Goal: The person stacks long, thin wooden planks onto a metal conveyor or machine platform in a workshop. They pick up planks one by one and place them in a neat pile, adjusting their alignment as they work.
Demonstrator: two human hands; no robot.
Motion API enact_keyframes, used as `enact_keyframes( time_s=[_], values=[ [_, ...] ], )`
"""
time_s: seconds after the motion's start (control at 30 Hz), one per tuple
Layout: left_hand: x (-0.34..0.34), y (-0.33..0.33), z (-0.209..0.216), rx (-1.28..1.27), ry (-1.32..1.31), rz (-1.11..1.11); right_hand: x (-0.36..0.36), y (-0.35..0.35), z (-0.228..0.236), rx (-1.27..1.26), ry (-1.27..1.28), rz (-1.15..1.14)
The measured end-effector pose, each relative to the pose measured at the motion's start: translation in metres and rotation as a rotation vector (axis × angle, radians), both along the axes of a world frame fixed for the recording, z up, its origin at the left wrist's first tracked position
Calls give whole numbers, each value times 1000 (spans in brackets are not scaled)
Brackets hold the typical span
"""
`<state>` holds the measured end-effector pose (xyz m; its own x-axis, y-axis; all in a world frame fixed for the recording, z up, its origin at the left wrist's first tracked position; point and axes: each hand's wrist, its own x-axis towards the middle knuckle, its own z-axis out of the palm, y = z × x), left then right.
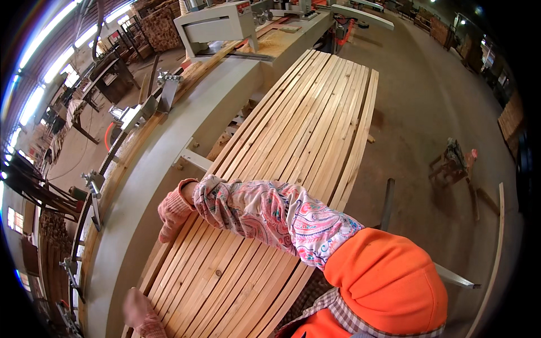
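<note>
A wide layer of long, pale wooden strips (293,135) lies side by side, running from below me toward the far machine. My right arm, in a patterned sleeve, reaches leftward across it. My right hand (176,209), in a pink knitted glove, is closed over the outermost strip at the layer's left edge; its fingertips point down the outer side and are partly hidden. Lower down, at the same edge, my left hand (141,311) wears a similar glove. Motion smears it, so its fingers cannot be made out.
Left of the strips runs a long grey machine bed (141,163) with metal clamps (94,188) along its rail. A white machine housing (217,25) stands at the far end. On the right are a small wooden stand (452,163) and a long thin board (496,253).
</note>
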<state>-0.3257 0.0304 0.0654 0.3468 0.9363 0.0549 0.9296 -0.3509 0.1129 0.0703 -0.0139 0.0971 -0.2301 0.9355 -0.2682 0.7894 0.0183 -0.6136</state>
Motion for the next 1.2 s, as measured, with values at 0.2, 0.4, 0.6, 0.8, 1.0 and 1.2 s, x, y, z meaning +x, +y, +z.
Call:
enact_keyframes(
  time_s=[0.2,0.4,0.6,0.8,1.0,1.2],
  values=[
    [-3,-4,3,9,26,-7,12,15,-18,18,-10,58],
    [5,-9,5,24,-31,-43,18,9,-14,-9,-20,45],
    [-1,-17,11,12,7,-6,12,5,-6,-53,26,48],
    [9,-28,7,169,-147,-159,23,8,-10,-131,56,1],
    [7,-35,11,158,-130,-145,17,3,0,-128,3,-16],
    [24,-33,8,221,-273,-154,24,-2,0,-103,-57,3]
  ],
)
